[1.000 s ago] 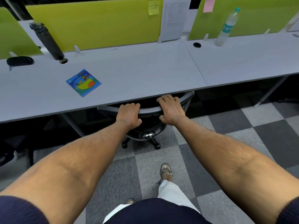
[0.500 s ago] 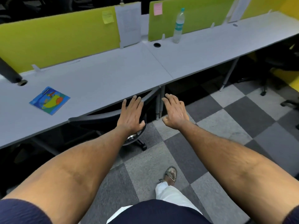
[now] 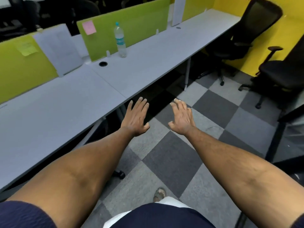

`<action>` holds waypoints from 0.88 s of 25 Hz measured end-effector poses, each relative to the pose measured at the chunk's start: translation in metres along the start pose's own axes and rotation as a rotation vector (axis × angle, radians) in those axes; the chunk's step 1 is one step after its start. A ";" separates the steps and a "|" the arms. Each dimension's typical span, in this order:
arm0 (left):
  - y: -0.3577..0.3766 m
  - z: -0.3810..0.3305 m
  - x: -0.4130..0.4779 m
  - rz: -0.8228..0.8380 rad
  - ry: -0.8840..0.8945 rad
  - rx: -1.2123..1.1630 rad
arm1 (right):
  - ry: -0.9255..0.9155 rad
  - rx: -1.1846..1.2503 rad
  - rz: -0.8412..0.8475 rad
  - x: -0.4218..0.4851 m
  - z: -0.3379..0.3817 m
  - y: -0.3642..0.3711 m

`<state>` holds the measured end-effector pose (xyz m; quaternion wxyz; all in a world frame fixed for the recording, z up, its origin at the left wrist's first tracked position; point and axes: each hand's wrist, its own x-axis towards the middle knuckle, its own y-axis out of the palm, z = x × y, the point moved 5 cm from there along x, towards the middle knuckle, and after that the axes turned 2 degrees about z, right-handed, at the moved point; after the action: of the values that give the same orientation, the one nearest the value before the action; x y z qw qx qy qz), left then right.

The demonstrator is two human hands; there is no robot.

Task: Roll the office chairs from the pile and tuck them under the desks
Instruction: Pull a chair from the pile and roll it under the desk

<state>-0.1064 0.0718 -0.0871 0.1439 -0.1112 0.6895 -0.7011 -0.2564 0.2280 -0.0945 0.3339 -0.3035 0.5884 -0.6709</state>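
Office w/ grey checkered carpet tiles (image 3: 172, 158), a yellow wall (image 3: 292, 27) at far right & a long grey desk run (image 3: 148, 63) on the left. Two black office chairs stand loose at upper right: a mesh-back chair (image 3: 256, 22) by the wall at the desk's far end, & a nearer chair (image 3: 279, 73) w/ one armrest showing. Both are well apart from the hands, fwd & to the right, so the right hand (image 3: 181, 119) is the closer one. It hangs over the floor, fingers spread & a bit curled, holding nothing. The left hand (image 3: 136, 117) hangs just beside the desk edge, fingers straight & close together, also empty. Prob. next: walk fwd-right to the nearer chair & take hold of its back, which is cut off at the frame edge. One caster (image 3: 119, 174) shows under the desk by the left forearm; its chair is hidden. On the desk: a water bottle (image 3: 120, 41), green dividers (image 3: 131, 25), a pink note (image 3: 89, 27).
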 end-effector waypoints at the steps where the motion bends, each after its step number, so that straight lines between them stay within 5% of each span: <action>1: -0.003 -0.011 0.024 -0.014 0.012 0.001 | 0.026 0.000 -0.001 0.009 -0.021 -0.005; 22: -0.033 -0.170 0.466 0.000 0.437 0.041 | 0.464 0.149 -0.026 0.211 -0.345 -0.041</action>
<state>-0.6035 0.0651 -0.0785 -0.0068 0.0464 0.6897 -0.7226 -0.6610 0.2640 -0.0932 0.2027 -0.1235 0.5945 -0.7683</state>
